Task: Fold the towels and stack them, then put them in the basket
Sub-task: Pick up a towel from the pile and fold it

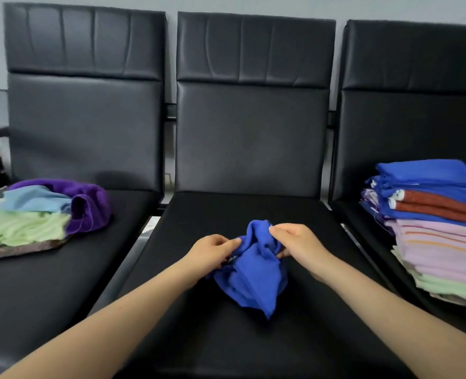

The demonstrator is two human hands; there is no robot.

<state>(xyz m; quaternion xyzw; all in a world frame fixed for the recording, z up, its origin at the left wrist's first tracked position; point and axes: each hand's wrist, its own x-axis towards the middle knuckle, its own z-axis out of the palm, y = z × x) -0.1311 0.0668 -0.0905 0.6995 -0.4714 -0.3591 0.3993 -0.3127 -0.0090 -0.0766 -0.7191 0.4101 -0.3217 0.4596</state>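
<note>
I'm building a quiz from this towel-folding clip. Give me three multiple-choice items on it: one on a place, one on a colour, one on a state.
1. Where is the folded stack?
A. middle seat
B. right seat
C. floor

2. What colour is the towel in the hands?
A. blue
B. red
C. green

3. What state is that towel in?
A. folded flat
B. bunched up
C. spread open

Answers:
1 B: the stack rests on the right seat.
2 A: the left hand and right hand both grip blue cloth.
3 B: it sits crumpled on the middle seat, no neat fold showing.
</note>
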